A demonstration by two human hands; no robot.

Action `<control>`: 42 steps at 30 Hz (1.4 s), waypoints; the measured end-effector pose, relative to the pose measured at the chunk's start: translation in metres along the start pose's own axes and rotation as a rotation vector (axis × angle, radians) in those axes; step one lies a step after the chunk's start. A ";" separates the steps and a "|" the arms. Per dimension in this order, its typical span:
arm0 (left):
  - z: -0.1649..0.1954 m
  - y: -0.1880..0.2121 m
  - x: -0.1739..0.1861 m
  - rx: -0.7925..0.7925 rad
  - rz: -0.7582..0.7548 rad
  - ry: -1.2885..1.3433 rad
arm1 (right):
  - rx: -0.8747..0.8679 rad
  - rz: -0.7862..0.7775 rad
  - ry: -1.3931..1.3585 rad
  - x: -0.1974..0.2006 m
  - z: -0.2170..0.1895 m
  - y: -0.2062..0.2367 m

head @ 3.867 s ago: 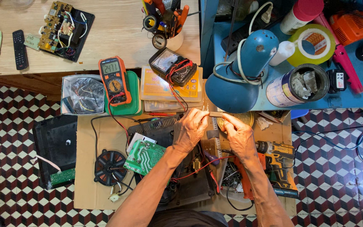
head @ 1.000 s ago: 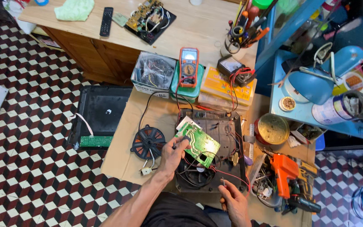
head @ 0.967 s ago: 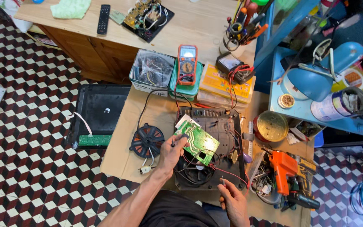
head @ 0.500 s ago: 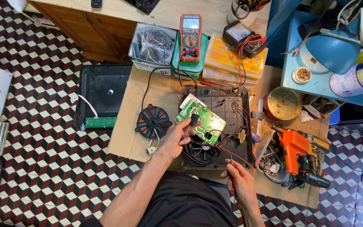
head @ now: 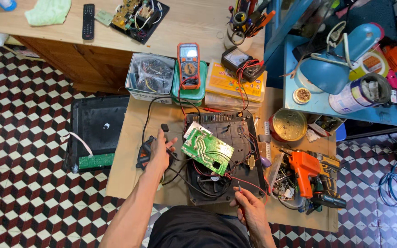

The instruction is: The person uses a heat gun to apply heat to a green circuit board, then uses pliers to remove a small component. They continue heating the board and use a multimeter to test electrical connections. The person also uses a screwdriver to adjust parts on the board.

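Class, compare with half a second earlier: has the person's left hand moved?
Yes. The left hand has left the green circuit board and gone left, onto the black fan beside it.

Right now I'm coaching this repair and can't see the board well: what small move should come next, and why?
Probably bring the red probe in the right hand up to the green circuit board. Its tip hangs just short of the board, over the open black casing, while the left hand rests on the black fan beside it.

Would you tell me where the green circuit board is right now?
In the head view, the green circuit board lies tilted over the open black casing, just right of the left hand.
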State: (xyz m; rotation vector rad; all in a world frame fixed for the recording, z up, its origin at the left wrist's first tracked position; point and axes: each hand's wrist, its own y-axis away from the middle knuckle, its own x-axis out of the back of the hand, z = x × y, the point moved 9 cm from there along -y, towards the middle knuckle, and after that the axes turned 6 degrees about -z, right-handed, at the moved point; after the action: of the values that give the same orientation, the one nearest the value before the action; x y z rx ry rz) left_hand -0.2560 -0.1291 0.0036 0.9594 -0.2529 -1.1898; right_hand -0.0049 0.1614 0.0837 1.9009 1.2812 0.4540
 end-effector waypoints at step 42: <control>0.123 0.020 -0.190 -1.040 0.200 -0.970 | 0.544 0.111 1.286 0.021 -0.127 -0.142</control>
State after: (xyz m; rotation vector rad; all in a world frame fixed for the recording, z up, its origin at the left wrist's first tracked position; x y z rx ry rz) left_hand -0.3947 -0.0245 0.1495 -0.5767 -0.4106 -1.2834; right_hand -0.1679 0.2577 0.0518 2.1279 2.2494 1.7065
